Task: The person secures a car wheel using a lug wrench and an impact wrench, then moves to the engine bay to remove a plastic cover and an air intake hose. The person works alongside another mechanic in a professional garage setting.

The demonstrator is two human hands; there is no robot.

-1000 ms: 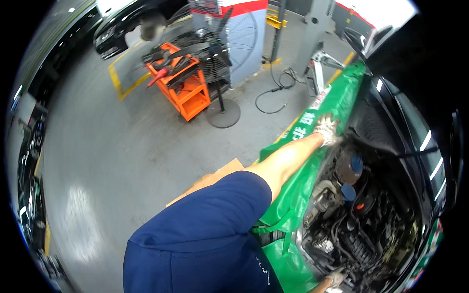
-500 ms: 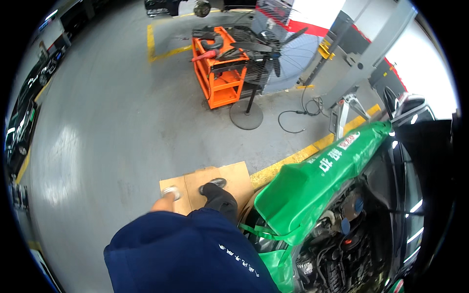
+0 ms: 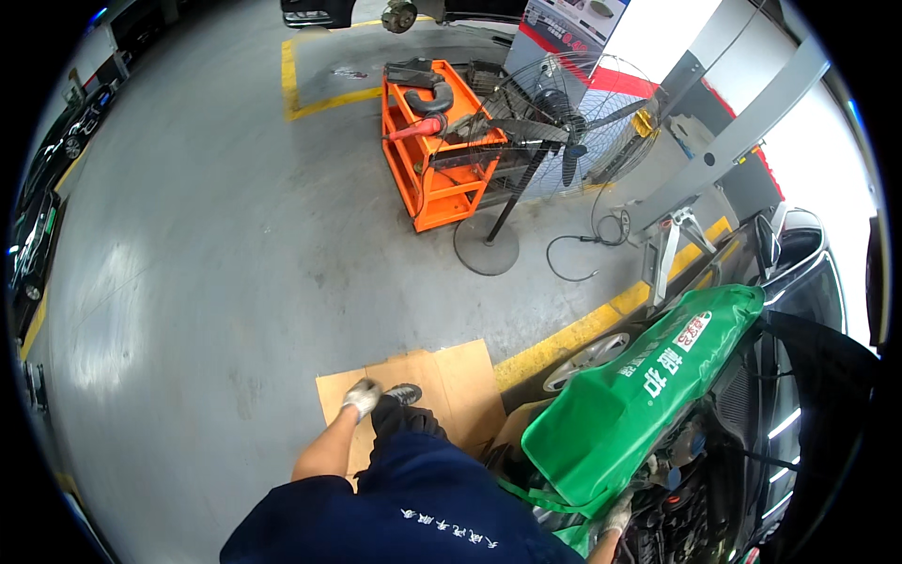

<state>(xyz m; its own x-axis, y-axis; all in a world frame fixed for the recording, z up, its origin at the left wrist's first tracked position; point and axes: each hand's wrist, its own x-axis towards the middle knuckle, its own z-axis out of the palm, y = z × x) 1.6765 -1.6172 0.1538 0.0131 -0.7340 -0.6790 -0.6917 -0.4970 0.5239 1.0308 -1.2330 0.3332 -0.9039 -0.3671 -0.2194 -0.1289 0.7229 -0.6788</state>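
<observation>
My left hand (image 3: 362,397), in a pale work glove with darker fingertips, hangs in front of my dark trousers, above the cardboard. Its fingers are foreshortened, and I make out nothing in them. My right hand (image 3: 617,515), also gloved, is at the lower edge of a green fender cover (image 3: 611,414), beside the open engine bay (image 3: 681,512). The fingers of that hand are mostly hidden. The cover drapes over the front wing of a dark car, whose wheel (image 3: 587,362) shows beyond it.
Flattened cardboard (image 3: 470,385) lies under my feet. Ahead stand an orange tool cart (image 3: 423,193) with tools and a black hose on top, and a large pedestal fan (image 3: 554,127). A grey lift post (image 3: 728,141) and a cable (image 3: 611,230) are at the right.
My left hand has moved slightly right and down. My right hand has come into view by the green cover. The view has shifted, showing the car's front wheel.
</observation>
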